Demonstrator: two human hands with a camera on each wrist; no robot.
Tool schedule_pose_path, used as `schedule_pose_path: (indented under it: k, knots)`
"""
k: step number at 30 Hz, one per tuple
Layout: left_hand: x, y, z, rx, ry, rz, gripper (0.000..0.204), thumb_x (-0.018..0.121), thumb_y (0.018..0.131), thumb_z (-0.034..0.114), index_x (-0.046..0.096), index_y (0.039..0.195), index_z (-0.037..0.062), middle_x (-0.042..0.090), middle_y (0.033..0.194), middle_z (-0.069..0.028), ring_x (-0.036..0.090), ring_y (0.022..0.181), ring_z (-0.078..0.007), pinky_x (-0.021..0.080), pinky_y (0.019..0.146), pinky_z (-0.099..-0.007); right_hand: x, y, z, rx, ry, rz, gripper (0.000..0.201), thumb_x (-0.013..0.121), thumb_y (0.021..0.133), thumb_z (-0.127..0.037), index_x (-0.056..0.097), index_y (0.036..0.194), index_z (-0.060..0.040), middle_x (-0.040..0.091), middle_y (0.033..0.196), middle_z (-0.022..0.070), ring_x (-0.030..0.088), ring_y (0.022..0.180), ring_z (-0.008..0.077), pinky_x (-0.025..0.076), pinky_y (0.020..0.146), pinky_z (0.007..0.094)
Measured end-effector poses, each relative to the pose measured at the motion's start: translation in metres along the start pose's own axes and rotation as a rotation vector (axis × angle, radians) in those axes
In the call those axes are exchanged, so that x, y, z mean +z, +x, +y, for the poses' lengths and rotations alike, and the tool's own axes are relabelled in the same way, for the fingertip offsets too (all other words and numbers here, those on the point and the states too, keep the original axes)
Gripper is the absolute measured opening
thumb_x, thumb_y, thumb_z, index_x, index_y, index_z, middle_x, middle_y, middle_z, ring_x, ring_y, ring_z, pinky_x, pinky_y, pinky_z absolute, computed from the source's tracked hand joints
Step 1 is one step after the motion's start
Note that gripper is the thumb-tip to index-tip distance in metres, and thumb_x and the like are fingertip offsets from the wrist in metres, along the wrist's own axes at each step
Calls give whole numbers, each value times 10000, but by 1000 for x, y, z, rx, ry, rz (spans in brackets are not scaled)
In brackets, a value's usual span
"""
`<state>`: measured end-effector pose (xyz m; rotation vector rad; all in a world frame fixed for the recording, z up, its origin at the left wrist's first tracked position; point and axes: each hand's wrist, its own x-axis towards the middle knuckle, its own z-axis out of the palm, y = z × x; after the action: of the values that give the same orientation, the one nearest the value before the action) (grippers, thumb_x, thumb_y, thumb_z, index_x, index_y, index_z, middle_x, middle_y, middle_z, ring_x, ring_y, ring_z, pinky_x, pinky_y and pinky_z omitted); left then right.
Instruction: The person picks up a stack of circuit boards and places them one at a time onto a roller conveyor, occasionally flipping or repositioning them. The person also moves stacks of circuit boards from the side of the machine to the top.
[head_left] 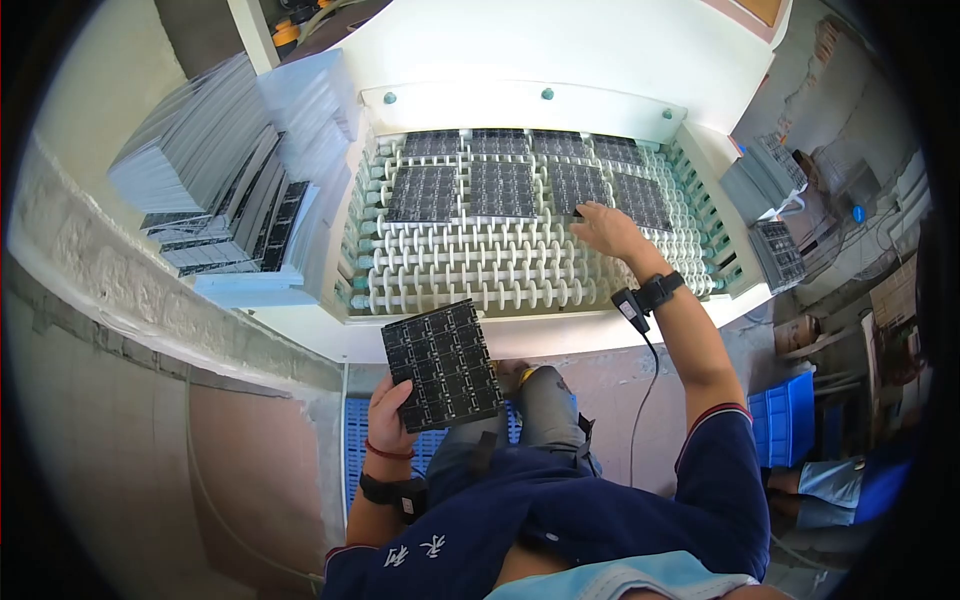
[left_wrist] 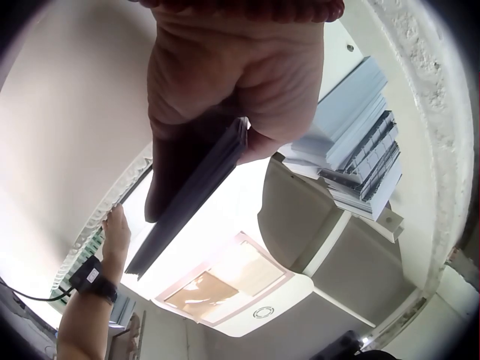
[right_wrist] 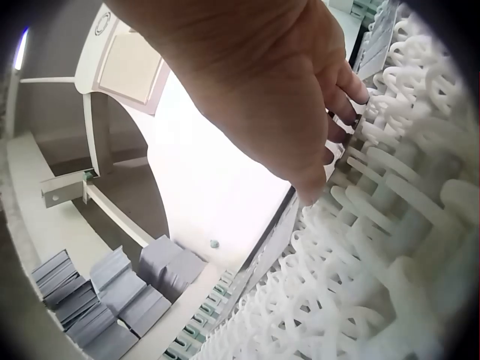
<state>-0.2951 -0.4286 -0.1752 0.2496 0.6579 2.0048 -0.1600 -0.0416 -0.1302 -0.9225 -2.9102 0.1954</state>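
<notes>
My left hand (head_left: 390, 412) grips a stack of black circuit board panels (head_left: 440, 365) by its lower left edge, thumb on the top face. The left wrist view shows the stack (left_wrist: 196, 196) edge-on, several layers thick, between thumb and fingers. Over the roller conveyor (head_left: 470, 268), my right hand (head_left: 610, 232) reaches out, fingertips at the near edge of a black panel (head_left: 578, 185) lying on the white rollers. In the right wrist view the fingers of the right hand (right_wrist: 262, 97) extend down toward that edge, close over the rollers (right_wrist: 322, 292).
More panels, such as this one (head_left: 422, 193), lie in two rows on the conveyor. At the left stand tall stacks of panels and pale sheets (head_left: 210, 150). Smaller stacks (head_left: 765, 180) sit at the right, above a blue crate (head_left: 783, 418). A cable (head_left: 650, 390) hangs from my right wrist.
</notes>
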Motion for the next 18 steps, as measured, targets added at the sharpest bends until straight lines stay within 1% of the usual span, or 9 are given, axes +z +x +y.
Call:
schedule_pose_path:
  k: [2,4,5,7,8,9,11,12,18]
  knots:
    - [0,-2,1,9,12,26,350,439,821,16,432,1155,-88,551,1086,-175,576,953,-240,474,828,-333,-2,1,-5,13,0,2,419,531,825,-320,539,1067,22,553,1066,212,547,956,343,447,817,398]
    - [1,-2,3,16,27,50,340,440,831,15,435,1157,-79,551,1089,-167,576,952,-234,474,827,-329,-9,-10,-18,-96,58,191,405,572,812,-310,563,1039,25,578,1003,214,565,920,342,458,788,388]
    - [1,-1,2,17,45,76,330,440,840,14,438,1160,-70,552,1091,-159,576,952,-229,474,826,-325,-16,-17,-27,-110,55,181,405,572,812,-310,563,1039,25,578,1003,214,565,920,342,458,788,388]
    - [1,0,1,25,59,99,321,439,850,18,442,1162,-61,552,1095,-151,575,951,-223,474,827,-323,-36,-42,-63,-85,332,51,435,623,793,-305,567,1043,46,613,966,180,622,810,264,499,678,326]
    - [0,2,0,30,80,104,312,438,860,22,445,1163,-52,551,1098,-143,574,950,-216,473,827,-320,-35,-53,-78,-36,570,-58,411,645,783,-283,582,1018,48,626,890,145,623,746,213,495,615,290]
    - [-2,4,-1,39,111,73,300,442,871,25,447,1165,-35,553,1094,-128,573,949,-200,476,823,-314,-30,-64,-91,17,807,-170,387,667,772,-262,597,992,49,639,814,111,625,682,163,492,553,253]
    - [-3,7,-5,41,123,73,298,446,871,26,447,1164,-30,555,1090,-122,572,948,-192,477,820,-312,-7,-85,-113,-4,1090,-424,341,671,776,-237,610,971,36,622,743,58,599,613,100,459,487,199]
    - [-3,10,-7,36,133,52,295,450,872,26,447,1162,-26,556,1086,-116,571,948,-185,479,817,-310,-1,-96,-128,60,1100,-460,275,665,783,-239,634,922,-4,613,706,46,586,576,84,436,448,192]
    - [-7,6,-6,28,169,50,302,465,877,42,440,1173,-14,556,1087,-108,570,945,-171,487,798,-304,39,-106,-153,117,1287,-555,216,652,796,-202,619,816,11,582,608,30,555,497,64,424,420,173]
